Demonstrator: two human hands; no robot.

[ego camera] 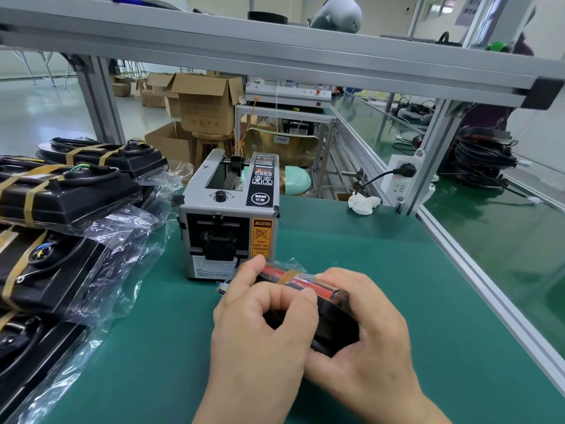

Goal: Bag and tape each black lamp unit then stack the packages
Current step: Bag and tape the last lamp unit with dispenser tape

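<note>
— What is the work surface like?
— A dark green matted bench top (367,270), framed by grey aluminium profile posts (101,99), with a long grey aluminium shelf beam (275,50) running overhead.
— And beyond it?
— A pale, glossy floor (36,111) catches bright light. Open brown cardboard boxes (208,102) are piled on it, with a round wooden stool (211,142) among them.
— To the right?
— A white power strip (397,188) holding a black plug is fixed to the post there, and a second green-topped bench (489,228) lies past the rail. Further back, a flat white machine (287,94) stands on a metal-frame table.
</note>
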